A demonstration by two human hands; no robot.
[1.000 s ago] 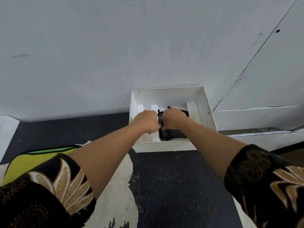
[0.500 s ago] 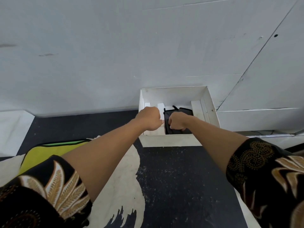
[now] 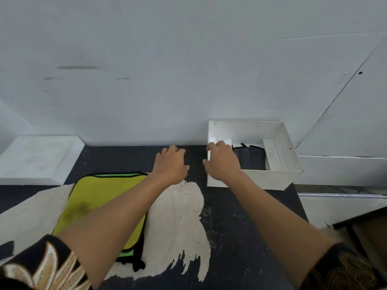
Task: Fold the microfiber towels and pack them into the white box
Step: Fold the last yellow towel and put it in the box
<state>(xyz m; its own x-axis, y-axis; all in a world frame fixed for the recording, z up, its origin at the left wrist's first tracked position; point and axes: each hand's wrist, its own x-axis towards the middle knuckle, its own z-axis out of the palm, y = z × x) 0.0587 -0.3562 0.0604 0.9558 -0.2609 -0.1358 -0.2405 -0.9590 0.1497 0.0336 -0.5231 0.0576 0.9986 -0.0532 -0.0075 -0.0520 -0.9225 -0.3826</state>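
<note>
The white box (image 3: 292,151) stands against the wall at the right. A folded dark towel (image 3: 250,156) lies inside it, partly hidden by my right hand. My right hand (image 3: 223,162) hovers over the box's left wall, fingers loosely curled, holding nothing. My left hand (image 3: 171,164) is over the dark table left of the box, palm down, also holding nothing. A yellow-green towel (image 3: 98,199) with black edging lies flat at the lower left, partly under my left forearm.
A white wall rises straight behind the table. A white block (image 3: 37,158) sits at the far left. The dark tabletop (image 3: 240,227) has a large worn pale patch (image 3: 178,216). A dark piece of furniture (image 3: 364,227) shows at the right edge.
Both hands have come out of the box and let go of the dark towel, which stays inside. The hands moved left and back, and the view shifted left, showing more of the yellow-green towel.
</note>
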